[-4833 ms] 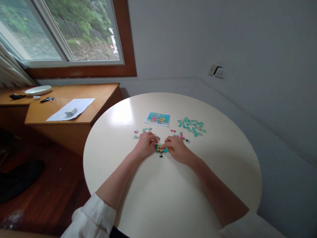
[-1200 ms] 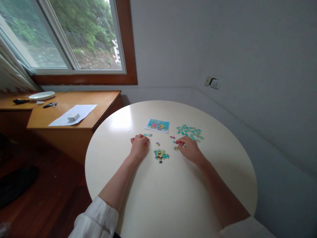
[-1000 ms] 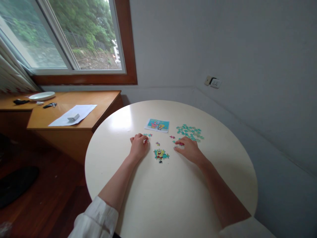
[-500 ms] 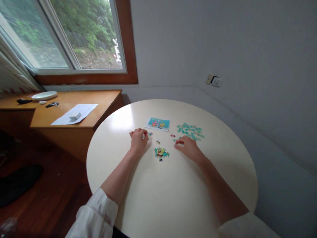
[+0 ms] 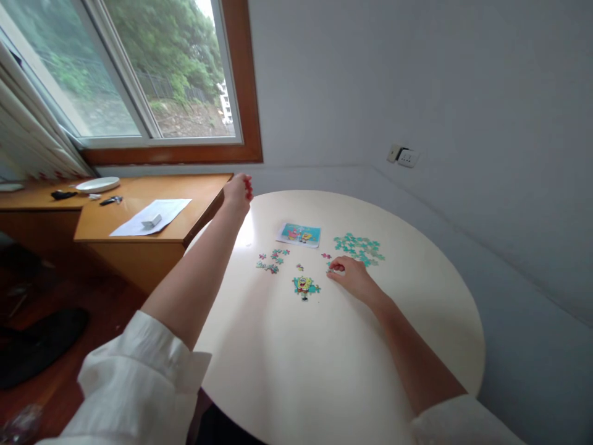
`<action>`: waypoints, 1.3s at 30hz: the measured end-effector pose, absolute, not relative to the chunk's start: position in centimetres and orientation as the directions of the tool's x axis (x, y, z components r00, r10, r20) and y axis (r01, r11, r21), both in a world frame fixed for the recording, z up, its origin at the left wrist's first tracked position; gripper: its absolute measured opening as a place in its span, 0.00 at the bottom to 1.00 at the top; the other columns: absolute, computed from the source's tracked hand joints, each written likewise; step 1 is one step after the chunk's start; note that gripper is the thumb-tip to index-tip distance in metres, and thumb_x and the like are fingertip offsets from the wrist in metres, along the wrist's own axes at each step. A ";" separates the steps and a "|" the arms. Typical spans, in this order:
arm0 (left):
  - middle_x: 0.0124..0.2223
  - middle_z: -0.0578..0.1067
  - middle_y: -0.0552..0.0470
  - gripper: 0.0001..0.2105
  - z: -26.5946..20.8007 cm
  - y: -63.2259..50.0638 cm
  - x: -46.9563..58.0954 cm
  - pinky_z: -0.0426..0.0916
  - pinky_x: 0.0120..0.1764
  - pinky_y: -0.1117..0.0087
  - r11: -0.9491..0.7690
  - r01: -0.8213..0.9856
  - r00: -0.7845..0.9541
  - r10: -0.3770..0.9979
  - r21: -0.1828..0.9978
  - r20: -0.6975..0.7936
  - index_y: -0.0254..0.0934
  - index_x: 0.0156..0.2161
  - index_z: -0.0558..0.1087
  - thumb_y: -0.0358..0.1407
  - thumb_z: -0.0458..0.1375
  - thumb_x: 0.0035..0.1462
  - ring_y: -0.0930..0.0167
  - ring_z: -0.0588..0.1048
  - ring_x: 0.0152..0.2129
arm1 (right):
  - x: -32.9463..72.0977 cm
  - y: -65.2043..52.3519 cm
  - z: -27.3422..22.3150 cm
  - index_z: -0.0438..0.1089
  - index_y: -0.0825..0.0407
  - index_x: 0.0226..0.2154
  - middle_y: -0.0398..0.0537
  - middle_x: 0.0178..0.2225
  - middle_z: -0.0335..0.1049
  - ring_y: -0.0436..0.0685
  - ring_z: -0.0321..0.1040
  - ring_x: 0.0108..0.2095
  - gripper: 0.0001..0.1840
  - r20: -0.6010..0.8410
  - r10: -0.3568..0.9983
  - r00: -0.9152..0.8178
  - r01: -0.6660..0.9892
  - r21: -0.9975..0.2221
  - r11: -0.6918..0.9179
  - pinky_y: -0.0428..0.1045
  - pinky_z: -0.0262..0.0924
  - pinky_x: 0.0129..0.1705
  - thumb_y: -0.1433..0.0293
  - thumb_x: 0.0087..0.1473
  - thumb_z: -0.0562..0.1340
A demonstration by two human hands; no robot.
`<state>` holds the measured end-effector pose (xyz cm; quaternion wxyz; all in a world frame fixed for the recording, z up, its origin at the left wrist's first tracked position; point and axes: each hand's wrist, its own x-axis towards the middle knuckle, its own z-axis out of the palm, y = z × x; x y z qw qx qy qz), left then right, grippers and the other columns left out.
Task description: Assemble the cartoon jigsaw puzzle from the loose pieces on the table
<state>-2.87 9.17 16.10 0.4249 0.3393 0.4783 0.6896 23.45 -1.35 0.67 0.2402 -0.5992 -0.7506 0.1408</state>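
Observation:
My left hand is raised above the table's far left edge, fingers curled in; whatever they may hold is hidden. My right hand rests low over the table with thumb and fingers pinched around what looks like a small puzzle piece, mostly covered. Left of it lies a partly joined jigsaw puzzle showing a yellow cartoon figure. A loose piece is just above that, and a pink piece sits beyond my right fingertips. Several mixed pieces are grouped at the left. A pile of teal pieces spreads behind my right hand.
A printed picture card lies on the round white table. At the left, a wooden desk carries a paper sheet, a small white box and a white plate. Walls stand behind and to the right.
My left hand has lifted off the pieces at the left and swung up, away toward the table's far left edge, uncovering them. My right hand has stayed in place. The view has shifted slightly.

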 end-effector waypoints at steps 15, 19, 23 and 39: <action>0.20 0.66 0.56 0.05 5.0 -1.5 -2.6 0.59 0.28 0.72 -0.299 0.691 -0.242 0.762 0.658 0.601 0.36 0.26 0.68 0.30 0.49 0.45 0.74 0.64 0.20 | 22.2 -1.9 0.8 0.67 0.52 0.26 0.44 0.26 0.70 0.51 0.65 0.29 0.05 0.210 0.952 -0.222 0.762 -0.572 0.303 0.47 0.57 0.35 0.68 0.42 0.60; 0.20 0.66 0.56 0.06 3.9 0.1 -2.4 0.58 0.26 0.73 -0.239 0.702 -0.207 0.832 0.671 0.514 0.36 0.27 0.68 0.30 0.49 0.46 0.74 0.64 0.19 | 22.0 -2.0 0.8 0.66 0.52 0.25 0.43 0.24 0.69 0.51 0.65 0.27 0.04 0.190 0.958 -0.217 0.731 -0.619 0.288 0.46 0.58 0.32 0.69 0.42 0.60; 0.20 0.66 0.56 0.06 2.7 0.5 -0.8 0.57 0.25 0.74 -0.214 0.675 -0.125 0.910 0.706 0.396 0.36 0.26 0.68 0.30 0.49 0.45 0.75 0.63 0.18 | 21.7 -2.0 0.8 0.66 0.52 0.25 0.43 0.23 0.68 0.51 0.65 0.26 0.04 0.215 0.950 -0.226 0.678 -0.666 0.311 0.46 0.58 0.31 0.69 0.44 0.58; 0.22 0.68 0.56 0.07 0.6 -0.7 2.4 0.58 0.27 0.74 -0.290 0.417 -0.043 0.940 0.861 0.338 0.34 0.27 0.68 0.28 0.48 0.45 0.76 0.64 0.20 | 21.6 -1.6 0.2 0.72 0.53 0.29 0.48 0.30 0.74 0.52 0.69 0.30 0.09 0.226 0.967 -0.120 0.661 -0.708 0.247 0.48 0.62 0.36 0.73 0.45 0.56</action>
